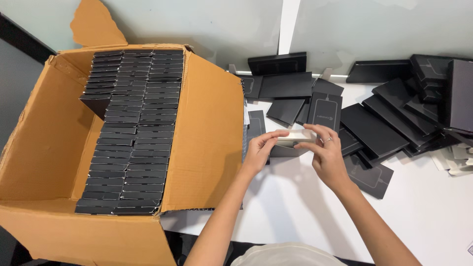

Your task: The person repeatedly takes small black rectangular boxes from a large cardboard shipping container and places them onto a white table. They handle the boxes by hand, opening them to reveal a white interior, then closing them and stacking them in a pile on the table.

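Head view, looking down on a white worktop point(295, 207). A large brown cardboard carton point(207, 143) fills the left side, its flaps open, overhanging the worktop's near left edge. Inside it, flat black boxes packed on edge point(133, 133) stand in tight rows along the carton's right wall, with bare cardboard to their left. Across the far right corner of the worktop lies a loose heap of black sleeves and boxes point(389, 118), overlapping and tilted, some leaning on the pale wall behind. Near the middle, just beside the carton's right wall, both hands meet over a small open black box point(288, 149). The left hand point(258, 152) pinches the left end of a pale flat insert point(294, 139) at the box's top. The right hand point(325, 152), ring on one finger, curls its fingers over the right end, gripping it
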